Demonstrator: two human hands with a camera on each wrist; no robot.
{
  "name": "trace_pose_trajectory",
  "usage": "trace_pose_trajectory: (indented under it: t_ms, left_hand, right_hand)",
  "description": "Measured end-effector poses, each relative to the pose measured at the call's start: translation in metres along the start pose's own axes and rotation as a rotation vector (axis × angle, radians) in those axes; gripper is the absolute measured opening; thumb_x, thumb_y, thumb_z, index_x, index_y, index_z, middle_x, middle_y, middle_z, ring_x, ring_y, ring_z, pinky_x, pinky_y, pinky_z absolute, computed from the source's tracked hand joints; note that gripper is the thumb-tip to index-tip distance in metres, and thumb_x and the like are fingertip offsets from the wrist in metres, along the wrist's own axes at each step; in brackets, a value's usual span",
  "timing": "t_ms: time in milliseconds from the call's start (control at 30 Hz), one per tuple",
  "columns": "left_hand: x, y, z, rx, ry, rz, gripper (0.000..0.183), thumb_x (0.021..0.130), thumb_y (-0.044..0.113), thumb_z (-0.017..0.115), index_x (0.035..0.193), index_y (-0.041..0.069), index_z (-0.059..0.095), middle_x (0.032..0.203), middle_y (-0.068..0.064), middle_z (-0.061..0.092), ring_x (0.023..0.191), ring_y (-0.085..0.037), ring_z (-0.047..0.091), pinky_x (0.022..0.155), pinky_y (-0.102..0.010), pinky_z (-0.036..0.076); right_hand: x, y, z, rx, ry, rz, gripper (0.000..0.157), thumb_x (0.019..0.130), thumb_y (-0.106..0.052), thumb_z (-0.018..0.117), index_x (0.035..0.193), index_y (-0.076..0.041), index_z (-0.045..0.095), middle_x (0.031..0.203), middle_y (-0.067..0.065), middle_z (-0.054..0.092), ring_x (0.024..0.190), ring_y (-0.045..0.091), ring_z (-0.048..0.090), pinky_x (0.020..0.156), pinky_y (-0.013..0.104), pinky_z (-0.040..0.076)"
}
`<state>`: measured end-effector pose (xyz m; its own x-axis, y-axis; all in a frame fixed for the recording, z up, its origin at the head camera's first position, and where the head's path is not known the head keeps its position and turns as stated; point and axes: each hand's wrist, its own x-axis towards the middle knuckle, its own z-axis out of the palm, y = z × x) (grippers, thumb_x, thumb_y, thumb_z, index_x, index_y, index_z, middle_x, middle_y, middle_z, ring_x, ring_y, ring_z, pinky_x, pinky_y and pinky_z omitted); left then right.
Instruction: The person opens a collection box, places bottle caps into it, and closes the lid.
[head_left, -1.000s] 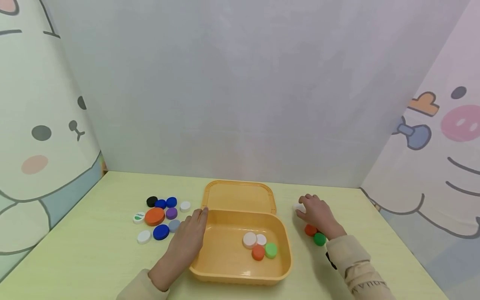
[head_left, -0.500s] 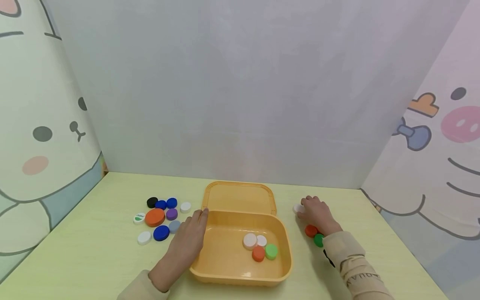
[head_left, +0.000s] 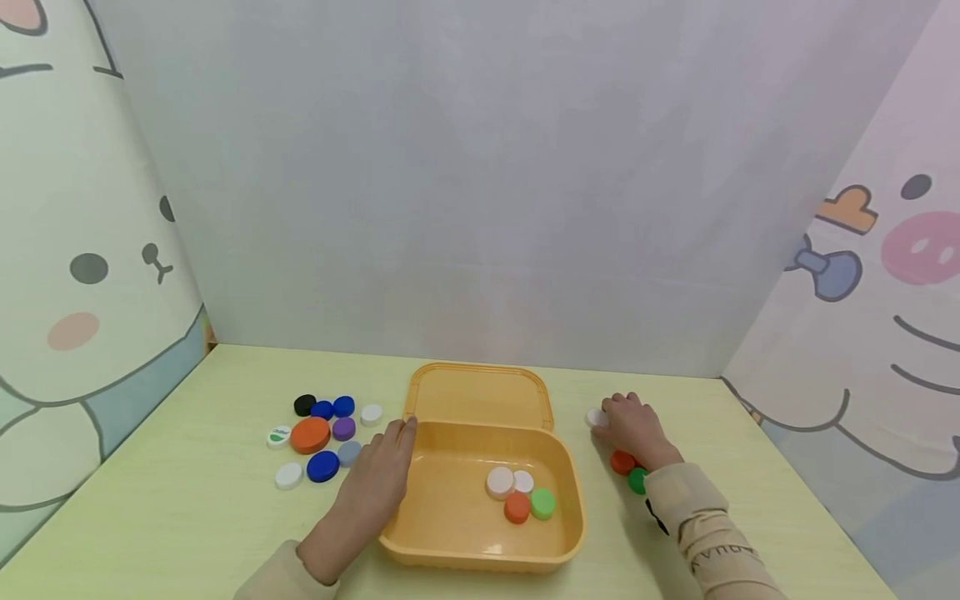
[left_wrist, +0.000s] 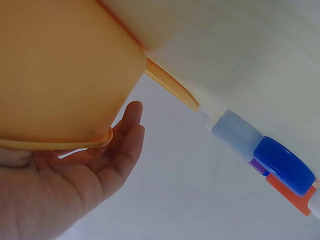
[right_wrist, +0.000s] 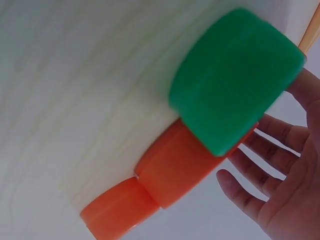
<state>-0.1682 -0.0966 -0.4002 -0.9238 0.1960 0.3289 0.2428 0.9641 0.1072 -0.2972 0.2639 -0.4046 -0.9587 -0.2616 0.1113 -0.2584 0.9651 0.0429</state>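
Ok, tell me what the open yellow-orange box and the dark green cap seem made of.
Box: likely molded plastic, smooth and slightly glossy, with bright highlights inside. Dark green cap: probably plastic too, matte-looking and evenly colored; blur hides finer texture.

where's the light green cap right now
In the head view, the light green cap lies inside the orange box, toward its right side, just right of the red cap.
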Motion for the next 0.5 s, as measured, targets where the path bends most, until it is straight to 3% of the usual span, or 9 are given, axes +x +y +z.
trace_pose_trajectory:
  t_ms: [500]
  left_hand:
    - [0.0005, -0.0005, 0.0015, 0.003, 0.002, -0.001, 0.051, 0.083, 0.0, 0.061, 0.13, 0.002, 0.042, 0.121, -0.017, 0.05, 0.089, -0.027, 0.055, 0.076, -0.037, 0.052]
  right_hand:
    - [-0.0001, -0.0028, -0.0025, 0.007, 0.013, -0.012, 0.04, 0.078, -0.031, 0.069, 0.102, -0.001, 0.059, 0.098, 0.013, 0.06, 0.086, 0.03, 0.049, 0.073, 0.048, 0.046]
